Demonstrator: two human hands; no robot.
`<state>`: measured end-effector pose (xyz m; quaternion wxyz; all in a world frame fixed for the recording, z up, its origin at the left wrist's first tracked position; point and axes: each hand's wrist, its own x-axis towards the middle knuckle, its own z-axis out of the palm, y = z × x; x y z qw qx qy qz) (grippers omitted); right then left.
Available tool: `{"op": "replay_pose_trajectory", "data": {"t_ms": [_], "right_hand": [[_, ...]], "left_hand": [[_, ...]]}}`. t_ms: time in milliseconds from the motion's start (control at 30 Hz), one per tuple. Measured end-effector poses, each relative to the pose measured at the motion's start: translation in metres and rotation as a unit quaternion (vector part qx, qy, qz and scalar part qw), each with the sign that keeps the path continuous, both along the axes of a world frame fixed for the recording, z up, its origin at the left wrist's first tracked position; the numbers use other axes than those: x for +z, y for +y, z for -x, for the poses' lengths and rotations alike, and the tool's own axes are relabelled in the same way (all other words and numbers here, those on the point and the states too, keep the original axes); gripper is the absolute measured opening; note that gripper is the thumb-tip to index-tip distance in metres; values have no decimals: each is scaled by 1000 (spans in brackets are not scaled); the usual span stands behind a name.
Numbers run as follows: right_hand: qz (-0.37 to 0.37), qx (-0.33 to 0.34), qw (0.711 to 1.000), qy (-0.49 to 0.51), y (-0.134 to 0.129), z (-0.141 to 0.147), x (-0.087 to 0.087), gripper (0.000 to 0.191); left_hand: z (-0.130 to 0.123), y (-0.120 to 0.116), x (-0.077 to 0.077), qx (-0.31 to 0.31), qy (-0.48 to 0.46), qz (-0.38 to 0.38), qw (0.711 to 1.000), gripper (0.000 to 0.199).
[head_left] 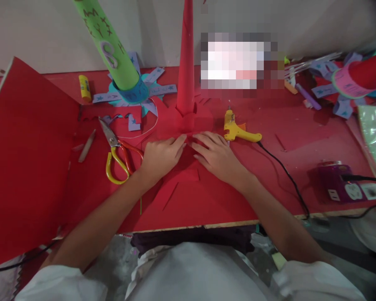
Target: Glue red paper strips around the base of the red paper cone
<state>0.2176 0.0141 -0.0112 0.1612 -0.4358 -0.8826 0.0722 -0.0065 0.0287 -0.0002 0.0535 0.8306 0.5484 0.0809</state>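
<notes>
Letters in dark strokes, among them what look like M, Y and H, mark the green tube (108, 39) at the back left, beside a raised purple shape like an 8 or B. Lilac strips (166, 89) around its foot bear blue stars and marks too blurred to read, as is the print on the yellow stick (85, 88). White labels on the purple box (340, 182) are too small. Near the middle of the red table (269, 184), the red paper tube (186, 67) stands upright on its red base (205, 119). At that base's near edge, the left hand (161, 154) keeps its fingers close together; the right hand (217, 154) has them slightly spread. Fingertips nearly meet; whether either pinches the paper, I cannot tell.
</notes>
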Motion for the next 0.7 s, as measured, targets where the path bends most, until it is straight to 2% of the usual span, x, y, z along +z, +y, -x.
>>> {"op": "replay_pose_trajectory", "data": {"t_ms": [233,433,700], "right_hand": [[-21,-2,1000,-3,0,-1,-1,38],[-36,-50,998,12,6,2,-4,45],[-33,-49,998,-25,7,11,-4,47]], "left_hand": [[-2,1,-6,-18,36,10,999,47],[-5,0,-2,-18,43,12,999,47],[-5,0,0,-26,44,22,998,46]]}}
